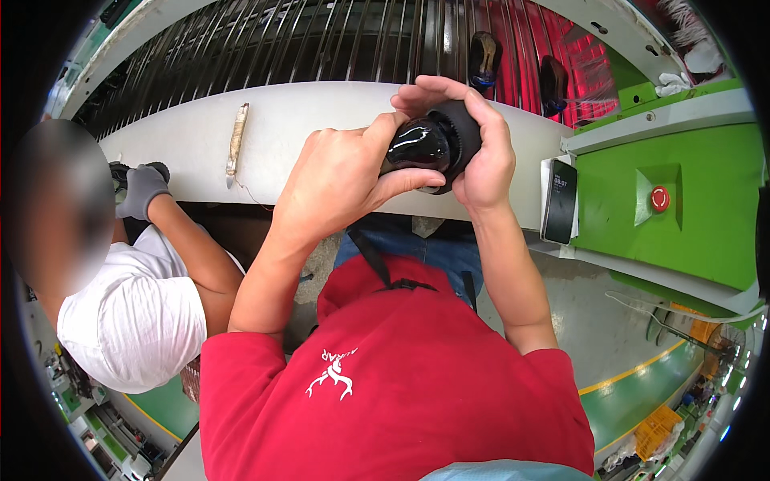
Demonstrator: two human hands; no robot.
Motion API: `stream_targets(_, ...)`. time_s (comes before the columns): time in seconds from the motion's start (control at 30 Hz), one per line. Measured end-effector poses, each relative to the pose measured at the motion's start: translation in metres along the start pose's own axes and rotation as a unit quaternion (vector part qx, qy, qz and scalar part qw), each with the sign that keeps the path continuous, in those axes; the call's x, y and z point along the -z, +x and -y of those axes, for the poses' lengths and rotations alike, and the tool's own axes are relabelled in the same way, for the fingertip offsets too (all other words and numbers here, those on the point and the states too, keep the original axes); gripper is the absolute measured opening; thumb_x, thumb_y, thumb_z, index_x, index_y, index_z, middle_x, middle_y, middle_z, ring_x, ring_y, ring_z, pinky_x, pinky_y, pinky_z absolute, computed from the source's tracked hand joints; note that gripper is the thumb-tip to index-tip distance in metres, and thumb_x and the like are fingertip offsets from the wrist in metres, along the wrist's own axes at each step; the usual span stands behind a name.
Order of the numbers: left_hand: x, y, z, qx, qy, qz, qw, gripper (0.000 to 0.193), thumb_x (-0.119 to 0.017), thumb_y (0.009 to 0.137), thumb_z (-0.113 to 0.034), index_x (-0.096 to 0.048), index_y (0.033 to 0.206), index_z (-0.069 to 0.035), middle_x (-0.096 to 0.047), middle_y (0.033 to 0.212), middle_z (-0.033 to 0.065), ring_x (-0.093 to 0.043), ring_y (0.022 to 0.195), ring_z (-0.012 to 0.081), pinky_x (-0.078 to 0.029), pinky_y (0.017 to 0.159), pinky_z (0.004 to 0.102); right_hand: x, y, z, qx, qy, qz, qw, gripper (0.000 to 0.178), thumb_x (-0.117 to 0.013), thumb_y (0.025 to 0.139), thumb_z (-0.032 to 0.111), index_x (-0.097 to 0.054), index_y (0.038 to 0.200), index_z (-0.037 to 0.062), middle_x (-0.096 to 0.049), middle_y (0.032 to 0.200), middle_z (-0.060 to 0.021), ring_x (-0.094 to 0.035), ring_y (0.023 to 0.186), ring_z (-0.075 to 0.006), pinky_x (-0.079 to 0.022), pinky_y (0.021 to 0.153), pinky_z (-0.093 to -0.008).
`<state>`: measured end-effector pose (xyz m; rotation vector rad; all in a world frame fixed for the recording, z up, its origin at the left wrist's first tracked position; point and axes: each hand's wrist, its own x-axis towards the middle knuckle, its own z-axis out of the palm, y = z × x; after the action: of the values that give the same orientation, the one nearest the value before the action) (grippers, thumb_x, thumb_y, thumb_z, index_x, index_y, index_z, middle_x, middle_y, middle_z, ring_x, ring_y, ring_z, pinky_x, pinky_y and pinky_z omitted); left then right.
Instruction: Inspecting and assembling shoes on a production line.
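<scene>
Over white ledge (321,112), hands' grip, glossy black shoe (429,144)

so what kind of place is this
Likely a factory production line: a slatted conveyor carries shoes, a red emergency stop button sits on a green machine housing.

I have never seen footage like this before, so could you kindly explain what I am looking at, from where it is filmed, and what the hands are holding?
There is no machine arm here, only a person. The single picture comes from a wide camera worn on that person's head, looking down, so straight edges bend near the rim. The left hand and right hand together hold a glossy black shoe above a white ledge. On the ledge lies a slim knife-like tool; a phone lies at the ledge's right end. Beyond it, more shoes ride a barred conveyor. A co-worker's gloved hand rests at the left.
</scene>
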<state>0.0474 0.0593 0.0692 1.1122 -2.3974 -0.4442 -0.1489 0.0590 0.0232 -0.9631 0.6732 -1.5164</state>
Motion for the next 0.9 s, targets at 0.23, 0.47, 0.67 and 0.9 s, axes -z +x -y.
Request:
stream_targets(0.23,-0.003,0.002,-0.005,-0.016,0.022,0.002,1.0,0.072,-0.09,0.085,-0.053,-0.069,0.125,0.002,-0.075,0.077,0.0187,-0.075,0.067,0.0383,-0.057,0.061,0.0406,0.005,-0.003,0.002,0.019,-0.071,0.015,0.997,0.06,-0.035,0.109,0.032,-0.066,0.136,-0.0111,-0.076,0.126,-0.0279,-0.073,0.12,-0.0357,-0.057,0.109,-0.0464)
stream_targets(0.47,-0.009,-0.001,-0.011,-0.048,0.035,-0.034,0.998,0.068,-0.088,0.086,-0.055,-0.067,0.119,0.0,-0.072,0.071,0.0127,-0.073,0.062,0.0333,-0.055,0.057,0.039,0.004,-0.01,0.009,0.04,-0.142,0.05,0.988,0.06,-0.033,0.109,0.033,-0.066,0.135,-0.0115,-0.076,0.125,-0.0287,-0.074,0.118,-0.0366,-0.059,0.106,-0.0457)
stream_targets(0.67,-0.01,-0.008,-0.02,-0.044,0.006,-0.041,0.998,0.069,-0.091,0.084,-0.053,-0.07,0.125,-0.001,-0.076,0.077,0.014,-0.076,0.066,0.0336,-0.058,0.06,0.0369,0.0,-0.022,0.017,0.055,-0.22,0.053,0.973,0.059,-0.033,0.109,0.032,-0.066,0.132,-0.0115,-0.077,0.119,-0.028,-0.074,0.114,-0.035,-0.059,0.102,-0.0446)
stream_targets(0.9,-0.011,-0.025,-0.003,-0.043,-0.082,-0.034,0.995,0.072,-0.097,0.077,-0.041,-0.07,0.129,0.0,-0.078,0.087,0.014,-0.078,0.075,0.0324,-0.058,0.064,0.0369,-0.007,-0.033,0.015,0.118,-0.313,0.081,0.939,0.053,-0.04,0.112,0.032,-0.068,0.132,-0.0092,-0.075,0.124,-0.0242,-0.074,0.112,-0.0312,-0.057,0.103,-0.0406)
